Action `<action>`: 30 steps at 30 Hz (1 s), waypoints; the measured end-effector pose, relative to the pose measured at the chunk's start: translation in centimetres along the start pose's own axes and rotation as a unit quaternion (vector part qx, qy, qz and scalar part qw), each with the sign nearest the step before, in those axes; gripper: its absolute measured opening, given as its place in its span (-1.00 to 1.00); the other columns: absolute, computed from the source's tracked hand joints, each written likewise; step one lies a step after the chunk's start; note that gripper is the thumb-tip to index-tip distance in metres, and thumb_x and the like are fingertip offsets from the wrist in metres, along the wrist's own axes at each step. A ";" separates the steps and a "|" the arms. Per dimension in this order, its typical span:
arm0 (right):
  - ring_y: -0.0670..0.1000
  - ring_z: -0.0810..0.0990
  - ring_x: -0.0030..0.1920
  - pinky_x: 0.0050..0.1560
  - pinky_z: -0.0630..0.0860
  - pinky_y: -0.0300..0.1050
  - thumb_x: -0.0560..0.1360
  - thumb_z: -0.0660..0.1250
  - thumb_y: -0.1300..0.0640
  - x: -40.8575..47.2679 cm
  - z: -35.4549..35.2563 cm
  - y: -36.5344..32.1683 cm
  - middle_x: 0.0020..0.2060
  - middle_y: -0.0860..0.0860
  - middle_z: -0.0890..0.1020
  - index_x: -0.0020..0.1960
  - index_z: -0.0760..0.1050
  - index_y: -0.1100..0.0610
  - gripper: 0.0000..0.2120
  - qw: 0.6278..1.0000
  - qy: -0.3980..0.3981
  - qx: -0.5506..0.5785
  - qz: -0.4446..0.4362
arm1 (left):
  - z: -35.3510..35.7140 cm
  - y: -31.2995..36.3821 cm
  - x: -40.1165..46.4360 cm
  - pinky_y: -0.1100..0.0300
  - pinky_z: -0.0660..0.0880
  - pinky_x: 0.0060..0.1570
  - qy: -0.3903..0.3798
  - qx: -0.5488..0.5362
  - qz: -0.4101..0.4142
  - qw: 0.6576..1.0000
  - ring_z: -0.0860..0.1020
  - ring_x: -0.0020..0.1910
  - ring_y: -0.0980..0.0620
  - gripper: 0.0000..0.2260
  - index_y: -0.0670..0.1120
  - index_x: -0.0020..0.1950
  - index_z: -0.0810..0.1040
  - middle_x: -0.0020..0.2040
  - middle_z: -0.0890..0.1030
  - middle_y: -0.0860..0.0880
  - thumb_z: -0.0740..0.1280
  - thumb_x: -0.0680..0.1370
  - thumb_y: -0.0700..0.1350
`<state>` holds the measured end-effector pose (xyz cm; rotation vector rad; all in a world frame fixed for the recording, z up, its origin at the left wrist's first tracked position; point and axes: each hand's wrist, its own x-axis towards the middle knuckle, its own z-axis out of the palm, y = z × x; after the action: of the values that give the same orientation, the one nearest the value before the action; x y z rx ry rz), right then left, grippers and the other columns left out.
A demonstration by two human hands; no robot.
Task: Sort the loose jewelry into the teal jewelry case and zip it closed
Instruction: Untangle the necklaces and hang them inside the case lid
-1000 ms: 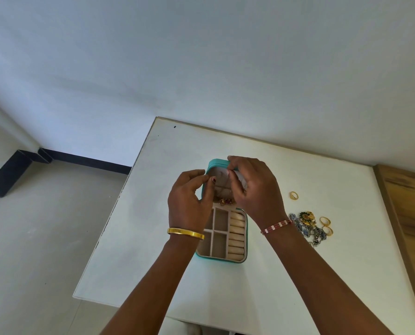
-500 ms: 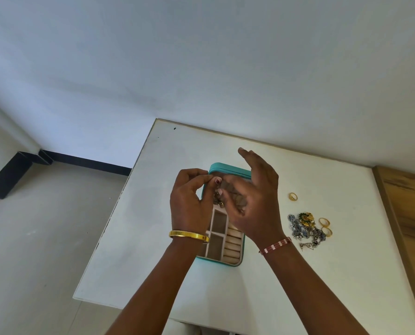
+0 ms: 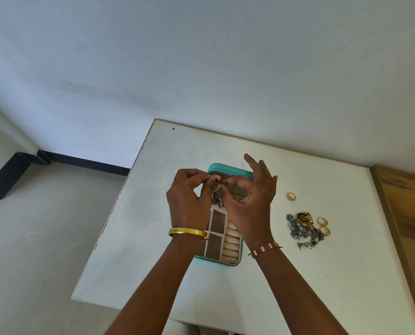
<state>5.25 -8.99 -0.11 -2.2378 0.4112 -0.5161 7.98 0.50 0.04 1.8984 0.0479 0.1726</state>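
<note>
Both forearms are bare, no sleeves in view; the left hand [image 3: 189, 201] has a plain, shiny gold bangle [image 3: 188, 232] at the wrist; the right hand [image 3: 248, 204] has a red-and-white thread band [image 3: 264, 249] at the wrist; one fingernail [image 3: 216, 179] is painted dark red.

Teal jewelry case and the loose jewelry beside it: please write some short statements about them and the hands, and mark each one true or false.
1. The teal jewelry case lies open on the white table. True.
2. The pile of loose jewelry lies left of the case. False: it lies to the right of it.
3. One gold ring lies apart from the pile, farther from the person. True.
4. The left hand rests flat on the table. False: it is raised over the case, pinching a small dangling piece.
5. The right hand wears the gold bangle. False: the bangle is on the left wrist.
</note>
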 end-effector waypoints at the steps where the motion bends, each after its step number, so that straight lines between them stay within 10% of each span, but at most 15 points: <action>1: 0.06 0.10 0.47 0.43 -0.28 0.04 0.32 0.50 0.13 0.0 0.0 -0.1 0.36 -0.01 0.36 -0.16 0.60 0.08 -0.87 1.000 0.002 -0.008 0.007 | 0.0 0.0 0.0 0.63 0.37 -0.22 0.002 -0.002 -0.003 1.000 0.46 -0.13 0.12 -0.80 -0.21 -0.01 0.62 -0.09 0.48 0.04 0.40 0.41 -0.15; 8: 0.07 0.11 0.47 0.41 -0.34 0.03 0.38 0.44 0.11 -0.6 0.7 -0.3 0.39 0.02 0.33 -0.20 0.56 0.12 -0.91 0.999 0.022 -0.039 0.024 | -0.1 -0.2 0.1 0.66 0.35 -0.25 0.003 -0.013 -0.013 1.000 0.46 -0.12 0.11 -0.82 -0.20 -0.02 0.62 -0.10 0.51 0.01 0.38 0.42 -0.16; 12: -0.05 0.30 0.30 0.35 0.24 0.32 0.43 0.30 0.06 -0.4 0.8 0.1 0.25 0.03 0.41 -0.16 0.47 0.09 -0.90 0.996 0.049 -0.008 -0.072 | -0.2 -0.6 0.1 0.66 0.36 -0.21 -0.004 0.018 0.022 1.000 0.49 -0.10 0.12 -0.82 -0.19 -0.02 0.63 -0.05 0.59 -0.07 0.39 0.42 -0.17; 15: -0.01 0.42 0.13 0.09 0.51 0.14 0.44 0.26 0.09 0.3 0.2 0.6 0.10 0.10 0.55 -0.14 0.48 0.14 -0.89 0.979 0.047 -0.096 -0.173 | -0.4 -0.9 0.2 0.56 0.36 -0.15 -0.015 0.051 0.069 0.996 0.49 -0.10 0.13 -0.82 -0.20 -0.02 0.64 -0.04 0.62 -0.13 0.39 0.41 -0.18; 30: 0.10 0.63 -0.19 -0.21 0.53 -0.15 0.58 0.10 0.09 1.9 -1.2 1.6 -0.14 0.16 0.66 -0.17 0.58 0.23 -0.65 0.860 0.066 -0.291 -0.413 | -0.2 -2.1 -0.1 0.18 0.48 0.02 -0.043 0.102 0.165 0.980 0.64 -0.06 -0.06 -0.79 -0.20 0.02 0.62 -0.02 0.66 -0.17 0.36 0.41 -0.21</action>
<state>6.10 -11.59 -0.14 -2.9348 -0.4436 -1.1046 7.98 1.42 -1.91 2.1083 -0.3209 0.3214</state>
